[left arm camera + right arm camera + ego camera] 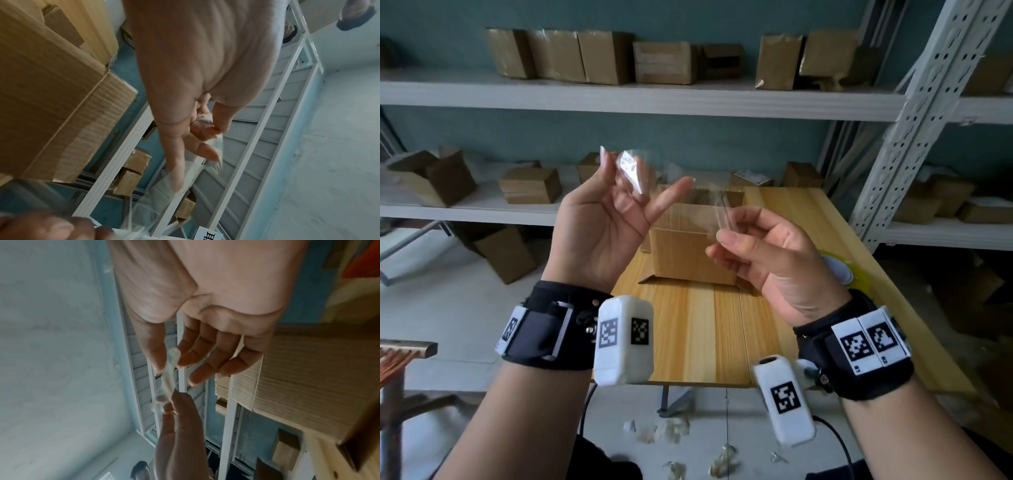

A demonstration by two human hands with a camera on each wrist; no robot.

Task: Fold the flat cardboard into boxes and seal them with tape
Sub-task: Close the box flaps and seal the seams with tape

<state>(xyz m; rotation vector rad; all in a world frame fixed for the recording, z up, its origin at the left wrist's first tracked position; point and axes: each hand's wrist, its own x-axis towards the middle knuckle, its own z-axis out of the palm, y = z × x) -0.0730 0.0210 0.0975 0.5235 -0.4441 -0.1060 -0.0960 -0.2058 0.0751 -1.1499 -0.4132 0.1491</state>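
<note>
step: taping | left hand [599,219] and right hand [767,253] fingers pinch clear tape strip [678,192] ends above cardboard box [688,253] | next: probably lower strip onto seam

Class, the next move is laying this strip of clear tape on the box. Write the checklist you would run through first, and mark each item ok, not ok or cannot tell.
1. Left hand holds one end of the tape strip: ok, though that end looks crumpled.
2. Right hand pinches the other end: ok.
3. Strip flat, not stuck to itself: not ok, it looks bunched at the left-hand end.
4. Cardboard box stands on the wooden table below the hands: ok.
5. Box flaps shut, ready for tape: cannot tell.
6. Tape roll within reach beside the right wrist: ok.
</note>
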